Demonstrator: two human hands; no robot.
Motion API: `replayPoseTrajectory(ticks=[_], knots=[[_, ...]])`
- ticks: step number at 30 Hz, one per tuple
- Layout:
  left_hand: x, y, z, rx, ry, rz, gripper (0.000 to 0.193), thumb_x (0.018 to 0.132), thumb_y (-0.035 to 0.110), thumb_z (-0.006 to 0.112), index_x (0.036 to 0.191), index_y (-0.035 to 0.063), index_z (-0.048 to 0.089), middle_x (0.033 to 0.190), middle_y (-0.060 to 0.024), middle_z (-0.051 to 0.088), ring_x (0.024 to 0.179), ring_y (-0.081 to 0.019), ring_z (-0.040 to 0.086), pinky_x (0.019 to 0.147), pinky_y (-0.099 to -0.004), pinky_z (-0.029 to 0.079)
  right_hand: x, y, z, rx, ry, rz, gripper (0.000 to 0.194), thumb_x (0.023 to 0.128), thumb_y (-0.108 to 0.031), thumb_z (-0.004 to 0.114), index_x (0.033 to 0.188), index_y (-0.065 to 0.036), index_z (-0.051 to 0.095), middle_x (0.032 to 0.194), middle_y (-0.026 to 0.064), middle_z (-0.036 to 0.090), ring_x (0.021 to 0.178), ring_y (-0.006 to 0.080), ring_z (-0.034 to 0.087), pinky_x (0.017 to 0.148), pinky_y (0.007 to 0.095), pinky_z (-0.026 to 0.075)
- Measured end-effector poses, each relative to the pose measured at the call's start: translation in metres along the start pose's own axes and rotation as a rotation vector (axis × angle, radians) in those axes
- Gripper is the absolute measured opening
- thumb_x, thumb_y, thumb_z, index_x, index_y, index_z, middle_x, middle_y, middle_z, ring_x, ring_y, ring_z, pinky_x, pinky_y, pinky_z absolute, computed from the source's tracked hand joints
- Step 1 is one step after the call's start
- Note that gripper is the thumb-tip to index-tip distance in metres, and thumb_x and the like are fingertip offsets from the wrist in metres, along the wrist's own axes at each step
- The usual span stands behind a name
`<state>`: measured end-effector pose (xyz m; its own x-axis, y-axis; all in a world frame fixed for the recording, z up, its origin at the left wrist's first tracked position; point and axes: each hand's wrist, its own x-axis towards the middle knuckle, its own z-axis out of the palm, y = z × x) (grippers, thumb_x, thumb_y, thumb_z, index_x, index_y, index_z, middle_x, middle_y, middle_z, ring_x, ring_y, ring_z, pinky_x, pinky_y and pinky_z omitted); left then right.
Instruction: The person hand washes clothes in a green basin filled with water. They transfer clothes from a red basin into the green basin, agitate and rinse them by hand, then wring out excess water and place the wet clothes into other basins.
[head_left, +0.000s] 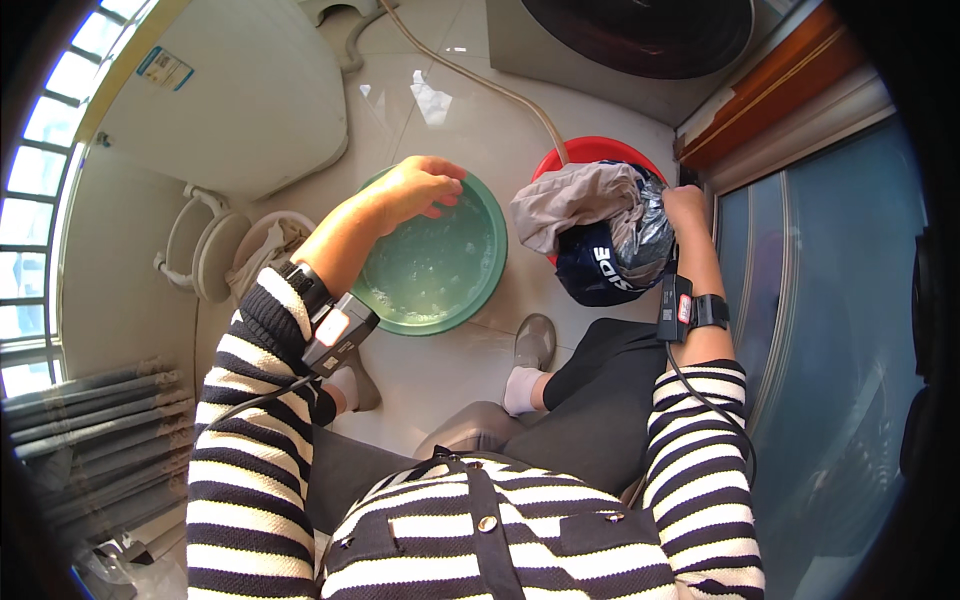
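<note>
A round green plastic basin (501, 277) of cloudy, sudsy water stands on the floor before me. Over its far left part hangs my left hand (424, 187), holding nothing, its fingers loosely curled and slightly apart. To the right, a red plastic basin (611, 145) carries a heap of fabric. Beige cloth (566, 199) lies on the heap's left side, dark blue fabric with white lettering (592, 274) hangs over the front, and a shiny silvery-grey piece (651, 225) shows at the right. My right hand (684, 210) grips the heap's right edge; its fingertips are partly hidden.
A beige hose (495, 77) runs over the tiled floor (465, 112) to the red basin. White appliance panels (247, 97) stand at left, near a pink basin (289, 217) holding cloth. A grey cabinet (585, 90) stands at the back, a blue door panel (832, 300) at right.
</note>
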<state>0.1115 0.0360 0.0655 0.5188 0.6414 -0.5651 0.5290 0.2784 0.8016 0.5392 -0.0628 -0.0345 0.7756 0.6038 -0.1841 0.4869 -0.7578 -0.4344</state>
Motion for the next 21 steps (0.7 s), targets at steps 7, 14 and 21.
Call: replayPoseTrajectory(ticks=[7, 14, 21], knots=[[-0.100, -0.072, -0.084, -0.133, 0.334, -0.096, 0.046, 0.092, 0.022, 0.062, 0.132, 0.0024, 0.055, 0.120, -0.0135, 0.062, 0.113, -0.0265, 0.061, 0.092, -0.0417, 0.052, -0.048, -0.112, 0.007, 0.194, -0.030, -0.328, 0.042, 0.077, -0.022, 0.068, 0.109, 0.003, 0.069, 0.105, 0.0170, 0.072, 0.099, 0.0275, 0.068, 0.088, 0.0363, 0.052], [-0.205, -0.124, -0.160, -0.267, 0.507, -0.054, 0.048, 0.093, 0.026, 0.063, 0.134, 0.0037, 0.054, 0.124, -0.0117, 0.062, 0.114, -0.0240, 0.060, 0.093, -0.0401, 0.051, -0.169, -0.227, 0.042, 0.214, -0.493, -0.513, 0.036, 0.079, -0.021, 0.068, 0.109, -0.001, 0.069, 0.102, 0.0132, 0.071, 0.095, 0.0244, 0.068, 0.084, 0.0355, 0.053], [-0.227, -0.213, -0.164, -0.185, 0.781, -0.212, 0.055, 0.089, 0.021, 0.065, 0.140, 0.0074, 0.052, 0.134, -0.0104, 0.058, 0.119, -0.0214, 0.056, 0.090, -0.0404, 0.048, -0.242, -0.268, 0.081, 0.094, -0.730, -0.596, 0.034, 0.084, -0.022, 0.069, 0.113, -0.005, 0.068, 0.098, 0.0064, 0.067, 0.076, 0.0174, 0.060, 0.064, 0.0328, 0.050]])
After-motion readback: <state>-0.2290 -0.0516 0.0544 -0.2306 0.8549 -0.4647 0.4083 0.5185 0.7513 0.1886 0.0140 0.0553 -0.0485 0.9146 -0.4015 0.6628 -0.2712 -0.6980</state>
